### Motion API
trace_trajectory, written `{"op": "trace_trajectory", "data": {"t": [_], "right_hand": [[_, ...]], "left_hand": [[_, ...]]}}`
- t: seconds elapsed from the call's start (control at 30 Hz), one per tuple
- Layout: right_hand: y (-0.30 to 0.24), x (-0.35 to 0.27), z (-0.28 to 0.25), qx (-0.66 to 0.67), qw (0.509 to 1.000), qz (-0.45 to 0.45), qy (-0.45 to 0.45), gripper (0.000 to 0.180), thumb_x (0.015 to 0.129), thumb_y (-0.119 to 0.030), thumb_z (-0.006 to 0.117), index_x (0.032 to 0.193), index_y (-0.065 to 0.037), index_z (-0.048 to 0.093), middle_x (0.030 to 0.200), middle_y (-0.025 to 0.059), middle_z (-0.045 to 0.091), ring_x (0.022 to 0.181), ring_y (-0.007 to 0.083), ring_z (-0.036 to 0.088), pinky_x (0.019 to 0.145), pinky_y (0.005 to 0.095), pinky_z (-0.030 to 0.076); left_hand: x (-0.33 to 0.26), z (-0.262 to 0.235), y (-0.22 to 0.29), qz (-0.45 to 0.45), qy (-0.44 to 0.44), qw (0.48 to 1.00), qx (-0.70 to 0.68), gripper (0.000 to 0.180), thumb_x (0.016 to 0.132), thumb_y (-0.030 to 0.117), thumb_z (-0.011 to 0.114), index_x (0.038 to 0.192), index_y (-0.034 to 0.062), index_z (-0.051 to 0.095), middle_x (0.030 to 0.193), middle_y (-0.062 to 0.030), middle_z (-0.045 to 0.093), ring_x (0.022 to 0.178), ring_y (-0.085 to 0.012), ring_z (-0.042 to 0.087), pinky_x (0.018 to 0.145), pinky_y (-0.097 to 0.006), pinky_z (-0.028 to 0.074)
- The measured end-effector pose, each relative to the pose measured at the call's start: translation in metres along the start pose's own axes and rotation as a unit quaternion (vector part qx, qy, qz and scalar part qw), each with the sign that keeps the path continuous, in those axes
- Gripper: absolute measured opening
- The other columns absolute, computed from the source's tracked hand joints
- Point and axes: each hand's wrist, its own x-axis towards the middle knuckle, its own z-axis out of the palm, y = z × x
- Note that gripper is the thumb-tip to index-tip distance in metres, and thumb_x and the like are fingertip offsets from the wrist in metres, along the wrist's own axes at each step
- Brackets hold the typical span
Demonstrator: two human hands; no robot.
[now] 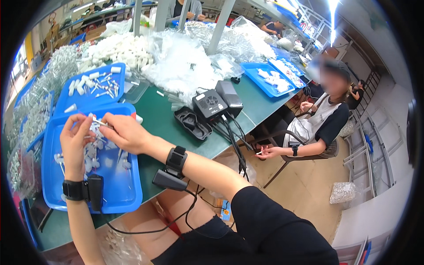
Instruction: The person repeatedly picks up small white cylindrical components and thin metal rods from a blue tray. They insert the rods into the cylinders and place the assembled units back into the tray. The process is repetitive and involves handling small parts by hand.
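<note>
Over the near blue tray [136,187] my two hands meet, fingertips close together. My right hand [126,132] pinches a slender white and silver stick-like piece [100,122] that points toward my left fingers. Fingers bent and pressed together, my left hand [74,139] is closed at the tip of that piece; what lies in its pinch is too small to name. Beneath the hands, small white plastic parts [92,152] lie loose in the tray. Both wrists wear black straps with dark boxes and cables.
A second blue tray [62,99] behind holds white cylinders and thin sticks. Bagged clear and white parts [170,57] pile along the back. A black box with cables [210,105] stands by an open black case [193,123]. At right, a seated co-worker [316,121] holds a small piece.
</note>
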Motion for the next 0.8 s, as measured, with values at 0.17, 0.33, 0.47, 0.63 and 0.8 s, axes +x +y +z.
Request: {"op": "trace_trajectory", "data": {"t": [0.17,0.33,0.47,0.63,0.8], "right_hand": [[0.008,0.003,0.011,-0.057,0.998,-0.03,0.008,0.017,0.087,-0.017,0.049,0.089,0.0,0.051,0.079,0.017,0.053,0.074,0.033,0.053,0.065,0.0397,0.041],[0.0,-0.002,-0.009,-0.044,0.997,0.067,0.02,0.01,0.085,-0.011,0.052,0.082,-0.003,0.058,0.073,0.0116,0.058,0.065,0.0256,0.056,0.058,0.035,0.044],[-0.015,0.004,0.006,-0.061,0.997,0.04,-0.008,0.009,0.083,-0.011,0.055,0.081,-0.004,0.06,0.068,0.0057,0.059,0.068,0.0216,0.055,0.061,0.0312,0.043],[-0.015,-0.001,-0.013,-0.077,0.997,0.018,0.004,0.015,0.082,-0.011,0.057,0.095,-0.004,0.06,0.08,0.0065,0.062,0.077,0.0192,0.055,0.071,0.0299,0.042],[-0.021,0.0,-0.011,0.088,0.99,0.063,0.088,0.039,0.082,-0.013,0.057,0.118,-0.002,0.045,0.093,0.0085,0.06,0.084,0.0173,0.053,0.079,0.0289,0.04]], "left_hand": [[0.001,-0.011,-0.003,0.022,-0.026,0.999,-0.033,0.029,0.081,0.013,0.064,0.108,0.0067,0.054,0.087,-0.0061,0.064,0.065,-0.0086,0.057,0.057,-0.022,0.047],[0.008,0.01,0.0,0.003,-0.063,0.997,-0.042,0.026,0.078,0.018,0.068,0.099,0.0041,0.063,0.084,-0.006,0.065,0.062,-0.008,0.058,0.055,-0.021,0.047],[-0.006,-0.013,0.005,-0.023,-0.065,0.997,-0.044,0.026,0.078,0.019,0.069,0.099,0.0056,0.063,0.086,-0.0035,0.064,0.063,-0.0074,0.058,0.055,-0.02,0.047],[-0.01,0.001,0.012,-0.047,-0.086,0.994,-0.048,0.026,0.079,0.018,0.067,0.101,0.0055,0.062,0.086,-0.0035,0.064,0.065,-0.0069,0.059,0.057,-0.02,0.047],[-0.008,-0.003,0.009,-0.059,-0.061,0.995,-0.05,0.026,0.08,0.018,0.067,0.102,0.0051,0.062,0.084,-0.0037,0.064,0.065,-0.0073,0.059,0.057,-0.02,0.047]]}}
